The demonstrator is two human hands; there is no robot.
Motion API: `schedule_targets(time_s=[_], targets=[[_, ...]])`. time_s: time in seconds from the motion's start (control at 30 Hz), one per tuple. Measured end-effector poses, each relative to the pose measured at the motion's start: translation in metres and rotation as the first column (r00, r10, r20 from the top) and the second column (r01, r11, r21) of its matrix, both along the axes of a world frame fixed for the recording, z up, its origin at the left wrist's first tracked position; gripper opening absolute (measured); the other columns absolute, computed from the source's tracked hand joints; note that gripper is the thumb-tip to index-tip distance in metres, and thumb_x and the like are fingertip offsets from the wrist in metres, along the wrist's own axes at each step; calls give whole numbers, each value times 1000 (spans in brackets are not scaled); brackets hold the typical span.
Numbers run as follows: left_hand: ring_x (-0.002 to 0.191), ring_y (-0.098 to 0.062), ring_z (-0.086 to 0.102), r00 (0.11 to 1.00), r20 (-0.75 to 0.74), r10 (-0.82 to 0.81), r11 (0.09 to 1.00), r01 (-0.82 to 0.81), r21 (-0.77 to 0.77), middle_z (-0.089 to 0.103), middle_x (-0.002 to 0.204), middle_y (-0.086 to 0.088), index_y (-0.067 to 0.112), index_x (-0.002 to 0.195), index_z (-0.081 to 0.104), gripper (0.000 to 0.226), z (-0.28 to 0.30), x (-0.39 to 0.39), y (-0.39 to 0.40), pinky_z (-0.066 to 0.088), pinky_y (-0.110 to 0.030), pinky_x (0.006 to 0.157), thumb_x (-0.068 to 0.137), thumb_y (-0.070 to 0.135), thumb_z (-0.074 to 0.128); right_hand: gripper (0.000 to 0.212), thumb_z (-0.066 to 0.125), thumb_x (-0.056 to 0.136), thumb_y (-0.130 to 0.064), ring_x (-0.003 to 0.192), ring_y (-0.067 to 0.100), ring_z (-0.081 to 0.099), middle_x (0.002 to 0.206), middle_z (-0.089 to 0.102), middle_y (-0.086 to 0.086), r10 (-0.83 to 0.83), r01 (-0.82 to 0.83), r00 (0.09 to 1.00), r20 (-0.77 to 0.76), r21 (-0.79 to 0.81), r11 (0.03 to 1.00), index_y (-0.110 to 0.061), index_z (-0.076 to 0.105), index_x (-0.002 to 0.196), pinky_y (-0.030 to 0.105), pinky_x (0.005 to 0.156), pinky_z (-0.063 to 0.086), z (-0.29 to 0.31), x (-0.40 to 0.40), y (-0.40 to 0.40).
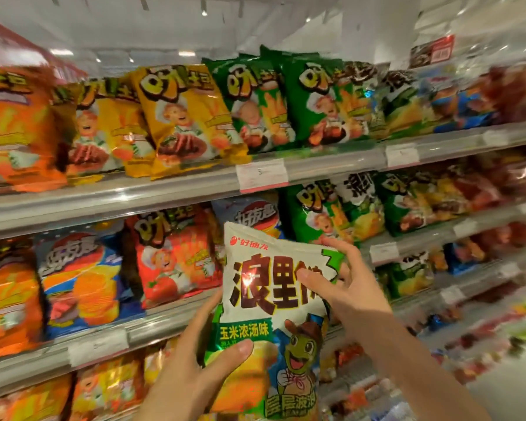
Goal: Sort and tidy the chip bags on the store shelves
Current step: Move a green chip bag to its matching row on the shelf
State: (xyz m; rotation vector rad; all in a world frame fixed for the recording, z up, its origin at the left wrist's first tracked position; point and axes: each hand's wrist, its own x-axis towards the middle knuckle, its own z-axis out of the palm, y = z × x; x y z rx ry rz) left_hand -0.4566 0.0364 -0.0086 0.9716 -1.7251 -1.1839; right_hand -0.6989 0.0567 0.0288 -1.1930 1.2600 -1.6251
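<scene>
Grey metal store shelves carry rows of orange, yellow and green chip bags. Near the middle, a white-and-green foil chip bag stands upright, gripped by the left hand below and right hand above.

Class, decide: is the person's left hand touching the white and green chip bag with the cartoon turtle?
Touching. The head view shows the left hand gripping the white and green chip bag at its lower left edge, thumb pressed across the front.
</scene>
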Motion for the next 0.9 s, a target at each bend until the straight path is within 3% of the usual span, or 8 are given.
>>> schedule_targets(time_s=[0.17, 0.27, 0.37, 0.43, 0.57, 0.67, 0.77, 0.9], targets=[[118, -5, 65, 992, -6, -126, 991, 126, 43, 68, 126, 21, 53, 133, 49, 96, 6, -77, -13, 48, -32, 103, 49, 62, 93, 63, 79, 78, -13, 91, 7, 73, 108, 72, 0, -98, 98, 995, 15, 11, 995, -30, 50, 131, 22, 71, 59, 4, -69, 9], [109, 3, 67, 987, -10, -163, 984, 164, 74, 72, 118, 20, 45, 129, 52, 83, 5, -120, -30, 52, -25, 99, 59, 24, 90, 58, 77, 81, -9, 85, 6, 73, 104, 72, -1, -179, 179, 984, -13, 34, 983, -29, 52, 129, 22, 66, 59, 3, -109, 8], [124, -5, 54, 953, -41, -301, 953, 302, 14, 60, 135, 11, 41, 114, 54, 56, -5, -160, -50, 42, -31, 109, 83, -1, 75, 60, 80, 80, -21, 86, 5, 72, 109, 70, -4, -260, 264, 963, -76, 53, 963, -37, 51, 131, 29, 73, 61, 2, -150, 6], [126, -3, 49, 937, -82, -339, 940, 340, 3, 56, 137, 16, 36, 115, 54, 39, -11, -190, -62, 39, -27, 105, 88, 18, 75, 61, 80, 80, -26, 86, 4, 72, 113, 69, -4, -290, 298, 951, -105, 62, 953, -41, 49, 131, 26, 67, 60, 2, -176, 5], [122, 0, 61, 934, -74, -348, 935, 352, 40, 61, 131, 31, 49, 138, 41, 105, -9, -255, -80, 49, -35, 104, 47, 73, 88, 66, 79, 75, -32, 87, 6, 73, 112, 70, -6, -302, 313, 944, -133, 67, 947, -40, 48, 133, 24, 64, 59, 11, -227, -5], [121, 16, 52, 937, -46, -347, 938, 347, -9, 47, 129, 50, 60, 135, 31, 96, -9, -295, -95, 42, -26, 109, 55, 79, 80, 67, 78, 69, -39, 88, 7, 73, 112, 70, -6, -333, 349, 925, -185, 63, 935, -43, 49, 130, 25, 66, 59, 16, -266, -18], [108, 33, 44, 944, -9, -331, 944, 331, -5, 37, 114, 66, 62, 130, 28, 76, -7, -331, -106, 38, -4, 91, 71, 65, 76, 62, 78, 69, -40, 89, 12, 74, 114, 69, -2, -365, 383, 910, -197, 60, 922, -47, 50, 124, 29, 67, 61, 13, -302, -32], [103, 37, 42, 949, 13, -315, 949, 315, 36, 34, 113, 68, 63, 133, 24, 78, -9, -372, -113, 39, -7, 82, 72, 65, 73, 67, 78, 72, -39, 89, 15, 75, 114, 70, -1, -384, 404, 904, -189, 83, 911, -44, 47, 131, 39, 74, 62, 8, -344, -44]])
